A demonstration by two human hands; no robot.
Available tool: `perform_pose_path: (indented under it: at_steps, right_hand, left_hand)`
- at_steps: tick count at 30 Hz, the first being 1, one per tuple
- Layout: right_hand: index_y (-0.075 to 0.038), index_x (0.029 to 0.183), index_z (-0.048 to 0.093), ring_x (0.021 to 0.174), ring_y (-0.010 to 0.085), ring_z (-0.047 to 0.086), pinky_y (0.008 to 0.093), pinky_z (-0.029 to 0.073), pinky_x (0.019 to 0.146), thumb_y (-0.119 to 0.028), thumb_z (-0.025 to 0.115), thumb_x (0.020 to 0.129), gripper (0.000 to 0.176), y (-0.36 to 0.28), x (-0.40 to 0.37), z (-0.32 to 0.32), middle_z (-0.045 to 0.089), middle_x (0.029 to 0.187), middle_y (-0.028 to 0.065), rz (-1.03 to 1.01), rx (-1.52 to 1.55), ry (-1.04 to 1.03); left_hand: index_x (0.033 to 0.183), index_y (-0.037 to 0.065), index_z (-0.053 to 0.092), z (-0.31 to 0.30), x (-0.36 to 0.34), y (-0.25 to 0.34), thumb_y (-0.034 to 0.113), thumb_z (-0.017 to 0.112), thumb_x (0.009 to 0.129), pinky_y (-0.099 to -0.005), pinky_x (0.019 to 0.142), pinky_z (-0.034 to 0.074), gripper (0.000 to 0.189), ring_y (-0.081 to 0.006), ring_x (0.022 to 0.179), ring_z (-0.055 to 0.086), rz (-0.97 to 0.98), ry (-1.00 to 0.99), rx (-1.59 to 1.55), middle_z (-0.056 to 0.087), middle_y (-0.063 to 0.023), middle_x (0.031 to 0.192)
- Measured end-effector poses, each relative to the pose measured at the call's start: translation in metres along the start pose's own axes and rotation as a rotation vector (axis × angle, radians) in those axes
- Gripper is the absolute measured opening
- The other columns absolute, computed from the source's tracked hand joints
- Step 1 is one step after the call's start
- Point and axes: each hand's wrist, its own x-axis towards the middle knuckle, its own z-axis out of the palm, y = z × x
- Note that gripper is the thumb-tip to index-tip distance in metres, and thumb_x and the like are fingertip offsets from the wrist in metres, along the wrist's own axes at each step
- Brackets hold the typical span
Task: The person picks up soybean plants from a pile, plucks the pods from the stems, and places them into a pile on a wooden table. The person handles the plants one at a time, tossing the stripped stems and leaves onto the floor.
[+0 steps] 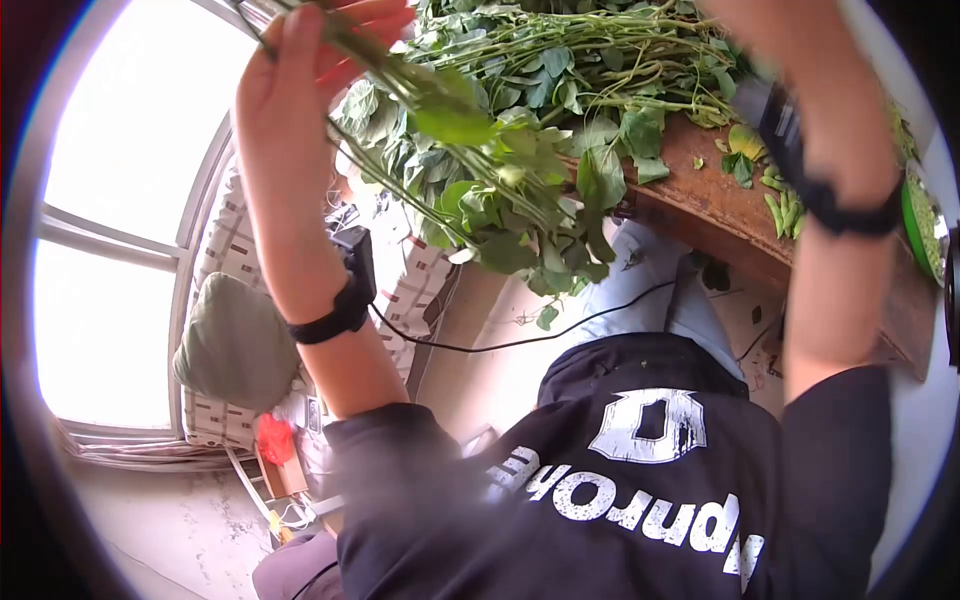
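Note:
At the upper left, my left hand point(300, 60) is closed around the stems of a leafy green plant point(470, 150), probably a soybean plant. Its leaves hang down over the table edge, in front of my lap. My right hand point(770, 30) is raised at the top right, blurred and cut off by the frame edge, so its fingers are hidden. Beyond both hands, a big heap of similar cut plants point(620, 60) covers the back of the wooden table point(700, 185). Several green pods point(785, 208) lie on the tabletop below my right wrist.
A green-rimmed bowl point(918, 230) with small green contents stands at the far right. A black cable point(480, 348) runs from my left wrist device point(352, 265) across my lap. To the left are a window point(120, 130), a green cushion point(240, 340) and a red plastic bag point(275, 438).

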Motion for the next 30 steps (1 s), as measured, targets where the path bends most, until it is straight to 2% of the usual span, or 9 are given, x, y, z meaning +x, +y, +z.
perform_pose_path:
  at_steps: [3, 4, 6, 10, 13, 19, 22, 25, 30]
  right_hand:
    - [0.001, 0.119, 0.053, 0.096, 0.0284, 0.063, 0.039, 0.048, 0.085, -0.029, 0.057, 0.097, 0.037, -0.067, -0.091, 0.029, 0.065, 0.1, 0.0166, 0.849, 0.537, -0.086]
    - [0.001, 0.125, 0.049, 0.11, 0.0288, 0.059, 0.0392, 0.045, 0.096, -0.03, 0.057, 0.097, 0.043, -0.081, -0.118, 0.048, 0.062, 0.112, 0.0178, 0.925, 0.713, -0.012]
    - [0.002, 0.132, 0.041, 0.124, 0.0347, 0.047, 0.0404, 0.033, 0.109, -0.03, 0.058, 0.096, 0.051, -0.123, -0.143, 0.049, 0.052, 0.127, 0.0212, 1.127, 0.937, -0.201]
    - [-0.002, 0.128, 0.047, 0.114, 0.0331, 0.053, 0.0421, 0.041, 0.099, -0.025, 0.063, 0.092, 0.045, -0.155, -0.14, 0.048, 0.056, 0.12, 0.0156, 1.094, 0.694, -0.099]
    - [-0.011, 0.12, 0.057, 0.089, 0.0203, 0.055, 0.0348, 0.042, 0.076, -0.017, 0.066, 0.08, 0.042, -0.154, -0.128, 0.046, 0.056, 0.103, 0.0044, 0.547, 0.31, -0.054]
    - [-0.01, 0.102, 0.063, 0.075, 0.0155, 0.051, 0.0311, 0.042, 0.071, -0.016, 0.072, 0.078, 0.026, -0.174, -0.081, 0.073, 0.05, 0.086, 0.0, 0.382, 0.232, -0.128]
    - [-0.008, 0.096, 0.063, 0.071, 0.014, 0.052, 0.0289, 0.043, 0.064, -0.013, 0.072, 0.077, 0.021, -0.172, -0.086, 0.071, 0.051, 0.08, -0.0005, 0.314, 0.262, -0.141]
    - [-0.007, 0.09, 0.062, 0.066, 0.0131, 0.052, 0.0266, 0.042, 0.056, -0.01, 0.071, 0.076, 0.018, -0.177, -0.099, 0.072, 0.052, 0.077, 0.0002, 0.352, 0.347, 0.028]
    - [-0.007, 0.09, 0.059, 0.062, 0.0131, 0.052, 0.0252, 0.042, 0.051, -0.008, 0.072, 0.076, 0.019, -0.174, -0.105, 0.056, 0.055, 0.08, 0.002, 0.281, 0.381, 0.091]
  left_hand:
    - [0.122, -0.013, 0.05, -0.017, 0.002, 0.008, 0.021, 0.035, 0.104, -0.0403, 0.1, 0.047, 0.041, -0.0336, 0.11, 0.062, 0.016, 0.084, -0.013, 0.061, -0.0287, 0.118]
    - [0.123, -0.014, 0.049, -0.023, 0.003, 0.01, 0.02, 0.034, 0.104, -0.041, 0.1, 0.047, 0.041, -0.0343, 0.112, 0.061, 0.026, 0.101, -0.06, 0.06, -0.0295, 0.119]
    - [0.123, -0.015, 0.046, -0.021, 0.003, 0.015, 0.019, 0.035, 0.104, -0.0429, 0.103, 0.045, 0.041, -0.0371, 0.115, 0.059, 0.016, 0.158, -0.052, 0.057, -0.0316, 0.121]
    - [0.123, -0.017, 0.046, -0.02, 0.0, 0.015, 0.018, 0.036, 0.104, -0.0472, 0.107, 0.043, 0.041, -0.0428, 0.117, 0.055, 0.023, 0.25, -0.115, 0.054, -0.0342, 0.123]
    - [0.123, -0.017, 0.045, -0.016, -0.001, 0.017, 0.017, 0.036, 0.103, -0.0482, 0.106, 0.044, 0.041, -0.0439, 0.117, 0.055, 0.009, 0.28, -0.079, 0.054, -0.0358, 0.122]
    - [0.122, -0.017, 0.046, -0.007, -0.003, 0.031, 0.016, 0.038, 0.103, -0.0492, 0.103, 0.046, 0.04, -0.0432, 0.116, 0.056, -0.012, 0.246, -0.048, 0.056, -0.0341, 0.121]
    - [0.12, -0.017, 0.048, -0.01, -0.005, 0.038, 0.016, 0.04, 0.102, -0.0466, 0.1, 0.048, 0.038, -0.0351, 0.1, 0.063, -0.033, 0.278, 0.023, 0.061, -0.0255, 0.107]
    - [0.112, -0.014, 0.053, -0.022, -0.002, 0.028, 0.015, 0.043, 0.101, -0.0362, 0.076, 0.055, 0.033, -0.0182, 0.063, 0.048, 0.05, 0.404, -0.058, 0.05, -0.0076, 0.075]
    - [0.11, -0.011, 0.049, -0.043, 0.009, -0.004, 0.016, 0.041, 0.103, -0.0307, 0.065, 0.048, 0.029, -0.0136, 0.061, 0.043, -0.066, 0.387, -0.216, 0.045, -0.0042, 0.071]
